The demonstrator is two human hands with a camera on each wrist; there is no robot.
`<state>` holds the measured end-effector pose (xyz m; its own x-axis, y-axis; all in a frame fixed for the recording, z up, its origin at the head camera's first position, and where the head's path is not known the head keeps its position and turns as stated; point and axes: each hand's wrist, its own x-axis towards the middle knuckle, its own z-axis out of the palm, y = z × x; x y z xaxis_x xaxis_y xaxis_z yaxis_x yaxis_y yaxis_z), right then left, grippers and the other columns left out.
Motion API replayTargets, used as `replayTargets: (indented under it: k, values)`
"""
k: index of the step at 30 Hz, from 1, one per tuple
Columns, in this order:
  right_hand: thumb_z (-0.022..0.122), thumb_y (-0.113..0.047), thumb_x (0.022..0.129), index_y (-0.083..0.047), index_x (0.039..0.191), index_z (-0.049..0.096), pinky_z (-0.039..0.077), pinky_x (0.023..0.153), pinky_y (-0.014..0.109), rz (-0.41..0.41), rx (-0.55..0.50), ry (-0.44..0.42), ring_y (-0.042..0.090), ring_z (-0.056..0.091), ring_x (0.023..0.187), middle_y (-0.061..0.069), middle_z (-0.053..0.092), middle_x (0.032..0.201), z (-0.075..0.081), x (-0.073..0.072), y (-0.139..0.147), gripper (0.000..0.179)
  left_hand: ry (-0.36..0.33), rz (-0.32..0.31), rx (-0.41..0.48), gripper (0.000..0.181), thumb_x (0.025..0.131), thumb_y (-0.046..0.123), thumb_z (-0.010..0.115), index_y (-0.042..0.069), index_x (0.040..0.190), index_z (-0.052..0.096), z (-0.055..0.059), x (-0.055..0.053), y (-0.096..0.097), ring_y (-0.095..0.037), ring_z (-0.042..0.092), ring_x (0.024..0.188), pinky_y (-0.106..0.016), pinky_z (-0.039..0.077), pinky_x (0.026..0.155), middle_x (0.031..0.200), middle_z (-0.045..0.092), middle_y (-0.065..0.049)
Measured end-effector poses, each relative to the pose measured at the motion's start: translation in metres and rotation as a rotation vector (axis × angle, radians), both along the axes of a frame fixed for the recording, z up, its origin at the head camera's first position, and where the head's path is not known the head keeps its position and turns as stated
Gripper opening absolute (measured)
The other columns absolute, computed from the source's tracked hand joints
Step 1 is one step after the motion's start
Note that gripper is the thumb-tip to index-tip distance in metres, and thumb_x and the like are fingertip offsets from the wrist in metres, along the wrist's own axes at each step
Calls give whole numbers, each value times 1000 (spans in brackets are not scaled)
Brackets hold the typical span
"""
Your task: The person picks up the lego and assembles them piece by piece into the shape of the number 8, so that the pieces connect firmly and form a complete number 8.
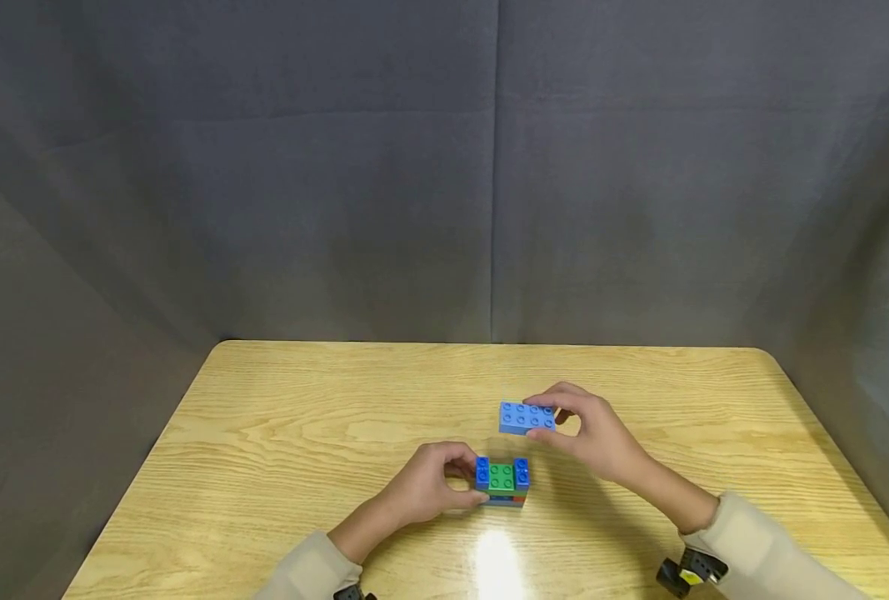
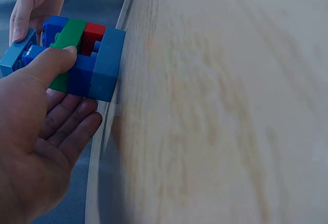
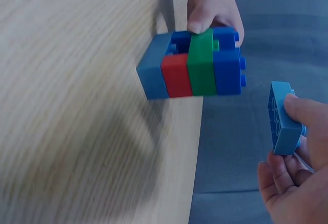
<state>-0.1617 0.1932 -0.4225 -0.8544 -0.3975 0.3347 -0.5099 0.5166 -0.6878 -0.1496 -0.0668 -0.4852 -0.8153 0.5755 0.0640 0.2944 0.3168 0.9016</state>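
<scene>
A stack of toy building bricks (image 1: 501,477) stands on the table, and my left hand (image 1: 431,485) grips its left end between thumb and fingers. The stack has a light blue brick (image 3: 154,70) at the bottom. Above that come a red brick (image 3: 176,75) and a dark blue one side by side, then a green brick (image 3: 201,67). Two small dark blue bricks (image 1: 521,472) sit on the green one's ends, its middle studs bare between them. Up and behind the stack, my right hand (image 1: 601,433) pinches a light blue eight-stud brick (image 1: 526,417) by its right end, studs upward.
The wooden table (image 1: 302,417) has a grey curtain (image 1: 339,208) behind it and at both sides. A camera mount (image 1: 687,573) is strapped at the right wrist, beside the sleeve (image 1: 751,533).
</scene>
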Motion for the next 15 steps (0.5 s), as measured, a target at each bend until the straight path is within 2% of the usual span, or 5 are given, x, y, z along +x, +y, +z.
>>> replayTargets:
  k: [5,11,15]
  values:
    - [76,-27,79,-22,111,67,51,73,31,30,-11,-17,7,54,85,-14,60,101,0,9,-6,34,-6,4,-4,22,76,11,79,9,92,65,1,0,1,-23,63,84,-32,54,78,87,63,1]
    - [75,-32,79,-22,111,66,51,73,31,55,-17,-43,7,55,87,-15,60,102,-1,19,-14,35,11,-16,1,23,76,21,79,14,92,64,-1,-1,-1,-14,63,83,-25,53,77,87,63,6]
    - [74,-34,79,-23,111,66,51,73,32,61,-16,-53,7,56,88,-15,60,103,-4,24,-17,34,24,-28,19,25,76,25,79,15,93,65,-2,-2,-2,-14,63,83,-24,53,77,87,63,6]
